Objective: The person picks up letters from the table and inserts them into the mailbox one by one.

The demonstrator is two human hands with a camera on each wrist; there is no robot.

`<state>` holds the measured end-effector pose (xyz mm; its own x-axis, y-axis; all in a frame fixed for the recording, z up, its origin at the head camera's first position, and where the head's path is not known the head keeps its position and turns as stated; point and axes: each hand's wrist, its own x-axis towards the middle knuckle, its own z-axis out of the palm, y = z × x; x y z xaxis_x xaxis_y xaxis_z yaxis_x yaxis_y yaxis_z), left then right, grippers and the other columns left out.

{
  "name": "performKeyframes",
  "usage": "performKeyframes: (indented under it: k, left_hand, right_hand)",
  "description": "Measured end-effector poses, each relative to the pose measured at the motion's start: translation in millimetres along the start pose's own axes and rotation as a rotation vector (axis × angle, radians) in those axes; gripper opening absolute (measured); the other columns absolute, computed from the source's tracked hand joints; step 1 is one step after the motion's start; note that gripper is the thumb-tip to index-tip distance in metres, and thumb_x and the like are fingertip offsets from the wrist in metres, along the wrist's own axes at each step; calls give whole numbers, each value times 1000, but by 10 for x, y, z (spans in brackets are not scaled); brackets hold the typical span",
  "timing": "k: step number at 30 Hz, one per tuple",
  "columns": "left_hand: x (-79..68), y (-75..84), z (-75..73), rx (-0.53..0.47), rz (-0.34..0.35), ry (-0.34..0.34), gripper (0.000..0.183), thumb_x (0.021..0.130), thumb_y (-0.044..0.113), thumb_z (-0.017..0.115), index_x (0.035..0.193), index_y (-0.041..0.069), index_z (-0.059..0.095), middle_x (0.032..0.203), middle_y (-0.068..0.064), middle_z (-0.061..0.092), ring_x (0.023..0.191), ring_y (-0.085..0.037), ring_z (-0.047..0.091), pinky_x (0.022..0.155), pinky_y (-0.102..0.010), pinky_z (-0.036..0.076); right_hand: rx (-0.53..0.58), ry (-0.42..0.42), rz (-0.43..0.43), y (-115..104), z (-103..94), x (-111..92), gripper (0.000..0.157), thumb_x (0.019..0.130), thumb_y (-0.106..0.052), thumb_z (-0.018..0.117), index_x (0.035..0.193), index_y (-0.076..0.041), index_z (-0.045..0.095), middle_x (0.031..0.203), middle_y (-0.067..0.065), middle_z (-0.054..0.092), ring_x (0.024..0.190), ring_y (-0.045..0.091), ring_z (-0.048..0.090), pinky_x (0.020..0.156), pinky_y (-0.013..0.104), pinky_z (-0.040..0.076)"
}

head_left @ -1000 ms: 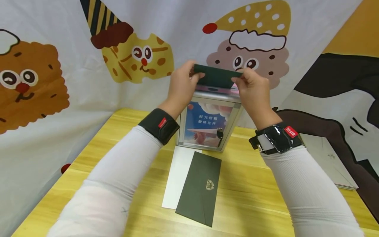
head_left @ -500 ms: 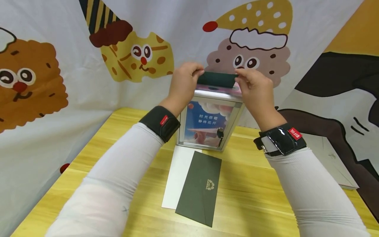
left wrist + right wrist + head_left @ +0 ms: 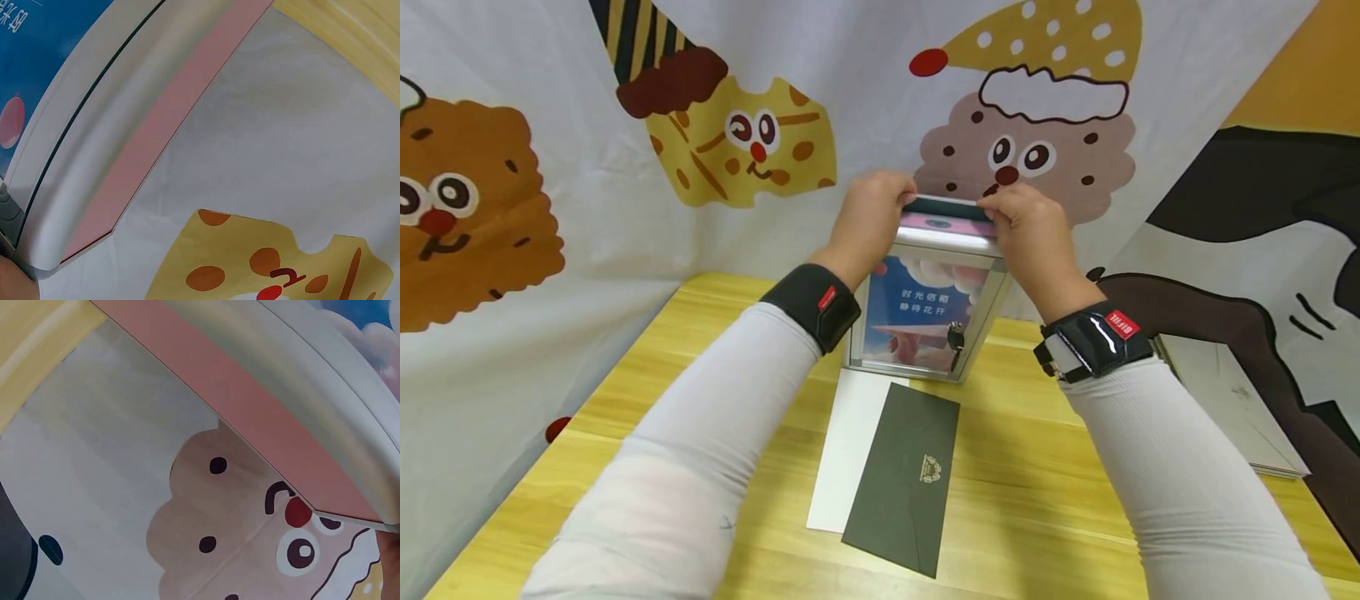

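Note:
In the head view a dark green envelope (image 3: 950, 207) stands in the top of a metal-framed letter box (image 3: 922, 237), only a narrow strip showing. My left hand (image 3: 870, 218) pinches its left end and my right hand (image 3: 1033, 233) its right end. The box has a pink top, a blue poster (image 3: 917, 292) behind its front pane and a small key (image 3: 957, 337) at the right. Each wrist view shows a side of the box and its pink edge, with a sliver of left hand (image 3: 15, 281) and of right hand (image 3: 389, 565); the envelope is hidden there.
Before the box, a second dark green envelope (image 3: 906, 479) with a gold crest overlaps a white one (image 3: 846, 450) on the wooden table (image 3: 1030, 517). A stack of pale envelopes (image 3: 1225, 400) lies at the right. A cartoon-printed cloth (image 3: 865, 83) hangs behind.
The held envelope has sunk farther into the box top, leaving a much thinner strip in sight. Both hands have come down with it, close to the box's upper edge.

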<state>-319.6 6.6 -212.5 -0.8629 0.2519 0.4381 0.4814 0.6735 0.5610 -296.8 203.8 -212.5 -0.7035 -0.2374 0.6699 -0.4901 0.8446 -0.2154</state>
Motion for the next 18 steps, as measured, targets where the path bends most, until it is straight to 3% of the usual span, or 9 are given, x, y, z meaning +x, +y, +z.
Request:
performKeyframes:
  k: [2, 7, 8, 12, 16, 18]
  left_hand:
    - [10, 2, -6, 40, -16, -38, 20, 89, 6, 56, 107, 13, 59, 111, -4, 57, 99, -16, 47, 71, -28, 53]
    - [19, 41, -47, 183, 5, -98, 59, 55, -4, 81, 108, 10, 57, 112, -6, 53, 102, -18, 44, 85, -29, 45]
    - [20, 48, -54, 215, 17, -104, 61, 53, -3, 82, 108, 9, 57, 111, -7, 54, 102, -19, 44, 86, -29, 45]
    - [19, 51, -59, 267, 40, -111, 53, 63, 2, 81, 110, 7, 57, 111, -8, 55, 103, -20, 44, 89, -29, 45]
    - [-25, 16, -49, 213, 56, -63, 20, 87, 7, 60, 107, 6, 60, 108, -8, 57, 103, -21, 46, 91, -31, 45]
    - [-72, -8, -48, 180, 82, -21, 17, 93, 10, 52, 106, 4, 60, 107, -9, 59, 103, -22, 46, 93, -33, 43]
  right_hand:
    - [-8, -24, 15, -5, 13, 1, 22, 90, 3, 50, 103, 0, 67, 104, 17, 65, 98, 29, 59, 88, 42, 49]
    - [-60, -124, 22, -39, -30, 18, 23, 90, 3, 48, 104, 0, 66, 105, 17, 63, 97, 31, 57, 89, 44, 49]
    - [-72, -149, 22, -48, -42, 23, 23, 91, 2, 48, 105, 0, 66, 105, 17, 62, 98, 31, 56, 89, 45, 48]
    - [-97, -208, 26, -77, -76, 37, 25, 91, 1, 46, 108, 1, 64, 106, 18, 60, 98, 32, 55, 89, 47, 47]
    - [-93, -208, 33, -77, -80, 9, 25, 92, 0, 46, 111, 2, 63, 108, 19, 60, 99, 33, 55, 89, 47, 48]
    - [-88, -196, 34, -71, -82, -23, 25, 92, 0, 46, 111, 2, 62, 109, 19, 60, 101, 34, 55, 90, 47, 47]
